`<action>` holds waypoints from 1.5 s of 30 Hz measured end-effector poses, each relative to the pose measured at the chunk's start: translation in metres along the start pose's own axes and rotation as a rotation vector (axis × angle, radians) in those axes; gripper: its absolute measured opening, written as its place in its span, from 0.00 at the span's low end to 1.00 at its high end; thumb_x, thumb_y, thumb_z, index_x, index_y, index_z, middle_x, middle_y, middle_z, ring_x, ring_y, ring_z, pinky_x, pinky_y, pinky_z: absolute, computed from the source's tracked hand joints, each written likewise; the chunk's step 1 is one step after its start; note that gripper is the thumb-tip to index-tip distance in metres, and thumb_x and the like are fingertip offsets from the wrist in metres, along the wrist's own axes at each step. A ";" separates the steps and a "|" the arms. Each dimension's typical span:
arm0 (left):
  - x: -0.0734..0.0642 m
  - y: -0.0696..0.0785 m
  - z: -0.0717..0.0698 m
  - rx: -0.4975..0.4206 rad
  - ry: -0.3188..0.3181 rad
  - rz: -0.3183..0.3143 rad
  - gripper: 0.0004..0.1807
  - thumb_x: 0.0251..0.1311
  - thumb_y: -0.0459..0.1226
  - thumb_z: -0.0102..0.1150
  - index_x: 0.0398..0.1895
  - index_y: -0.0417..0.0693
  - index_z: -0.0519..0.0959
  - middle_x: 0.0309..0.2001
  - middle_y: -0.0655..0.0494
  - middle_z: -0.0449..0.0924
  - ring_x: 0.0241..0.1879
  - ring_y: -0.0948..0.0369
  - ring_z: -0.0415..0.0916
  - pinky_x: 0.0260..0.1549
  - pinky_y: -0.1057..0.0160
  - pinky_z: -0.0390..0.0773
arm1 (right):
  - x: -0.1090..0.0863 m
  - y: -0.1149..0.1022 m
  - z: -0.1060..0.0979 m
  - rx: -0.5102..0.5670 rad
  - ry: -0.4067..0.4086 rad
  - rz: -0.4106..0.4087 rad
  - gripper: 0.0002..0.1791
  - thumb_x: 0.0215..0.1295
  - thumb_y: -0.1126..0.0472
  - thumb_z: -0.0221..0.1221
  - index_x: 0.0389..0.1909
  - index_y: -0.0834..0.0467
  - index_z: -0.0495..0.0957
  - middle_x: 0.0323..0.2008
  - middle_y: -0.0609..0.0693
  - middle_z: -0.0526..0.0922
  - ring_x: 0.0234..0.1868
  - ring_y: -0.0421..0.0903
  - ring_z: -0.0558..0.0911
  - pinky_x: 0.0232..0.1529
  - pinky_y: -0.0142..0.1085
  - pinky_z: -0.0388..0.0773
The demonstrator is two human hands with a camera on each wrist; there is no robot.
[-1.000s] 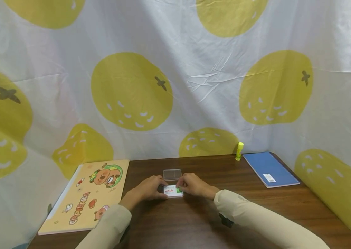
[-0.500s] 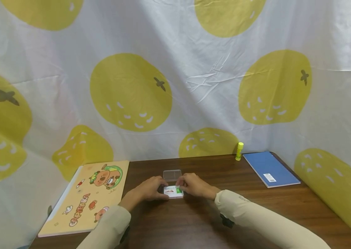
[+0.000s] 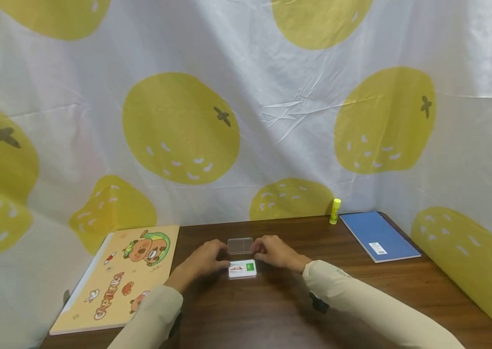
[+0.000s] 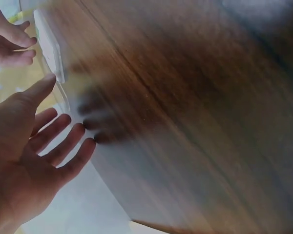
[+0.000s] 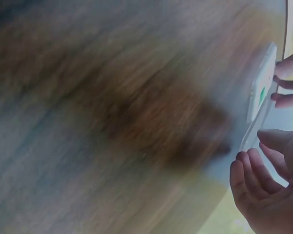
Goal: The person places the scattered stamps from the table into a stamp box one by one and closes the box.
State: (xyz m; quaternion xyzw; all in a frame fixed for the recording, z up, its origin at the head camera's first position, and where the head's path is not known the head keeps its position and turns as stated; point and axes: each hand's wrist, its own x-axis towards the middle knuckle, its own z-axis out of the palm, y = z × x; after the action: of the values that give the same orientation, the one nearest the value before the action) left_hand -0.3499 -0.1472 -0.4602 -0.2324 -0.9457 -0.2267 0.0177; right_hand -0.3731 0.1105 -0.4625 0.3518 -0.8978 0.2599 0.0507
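Note:
A small flat white case (image 3: 242,269) with red and green print lies on the table in front of me. Directly behind it is a clear rectangular plastic lid (image 3: 240,245). My left hand (image 3: 207,258) is at the left of the two, thumb and fingers spread apart in the left wrist view and nothing between them. At the lid's right edge is my right hand (image 3: 276,253), its fingers loosely bent. In the right wrist view the clear lid (image 5: 249,139) is close to its thumb and fingertips; whether they touch it, I cannot tell.
A yellow capybara folder (image 3: 119,276) lies on the left of the dark wooden table (image 3: 246,315). At the back right stand a yellow glue stick (image 3: 335,211) and a blue notebook (image 3: 378,236). A lemon-print curtain (image 3: 289,145) surrounds the table's back and sides.
Both hands have let go of the white case and moved a little away, toward the clear lid. The case's green mark is now uncovered.

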 end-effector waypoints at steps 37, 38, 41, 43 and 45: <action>0.031 -0.014 0.011 0.003 0.055 -0.025 0.24 0.65 0.42 0.72 0.61 0.42 0.81 0.61 0.45 0.81 0.63 0.47 0.77 0.63 0.45 0.75 | 0.022 0.014 0.001 -0.054 -0.088 0.023 0.23 0.70 0.64 0.66 0.63 0.68 0.78 0.61 0.64 0.82 0.63 0.61 0.80 0.63 0.54 0.76; 0.030 -0.014 0.011 0.002 0.056 -0.023 0.24 0.65 0.42 0.72 0.60 0.42 0.81 0.61 0.45 0.81 0.63 0.47 0.77 0.62 0.45 0.75 | 0.021 0.014 0.001 -0.055 -0.088 0.020 0.23 0.70 0.64 0.66 0.63 0.67 0.78 0.61 0.64 0.82 0.62 0.61 0.80 0.62 0.54 0.76; 0.029 -0.013 0.012 0.004 0.056 -0.015 0.23 0.64 0.42 0.72 0.59 0.41 0.82 0.60 0.45 0.82 0.62 0.47 0.78 0.62 0.45 0.76 | 0.019 0.014 0.003 -0.052 -0.085 0.002 0.23 0.69 0.64 0.66 0.62 0.68 0.79 0.59 0.64 0.83 0.61 0.60 0.82 0.61 0.52 0.78; 0.028 -0.013 0.012 0.003 0.051 -0.015 0.23 0.64 0.42 0.72 0.58 0.41 0.82 0.59 0.45 0.83 0.61 0.47 0.79 0.61 0.45 0.76 | 0.017 0.014 0.005 -0.036 -0.086 -0.016 0.22 0.69 0.65 0.66 0.61 0.69 0.78 0.58 0.65 0.83 0.59 0.60 0.83 0.59 0.52 0.79; 0.026 -0.012 0.013 0.007 0.043 -0.019 0.22 0.64 0.42 0.72 0.58 0.41 0.83 0.59 0.45 0.83 0.61 0.47 0.79 0.61 0.45 0.76 | 0.016 0.014 0.007 -0.028 -0.089 -0.032 0.21 0.69 0.66 0.66 0.60 0.70 0.78 0.56 0.65 0.84 0.57 0.60 0.83 0.58 0.52 0.79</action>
State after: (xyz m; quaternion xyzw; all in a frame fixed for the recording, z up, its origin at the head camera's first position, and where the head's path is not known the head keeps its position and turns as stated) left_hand -0.3778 -0.1400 -0.4737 -0.2185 -0.9480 -0.2284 0.0370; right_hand -0.3933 0.1061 -0.4703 0.3765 -0.8971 0.2305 0.0198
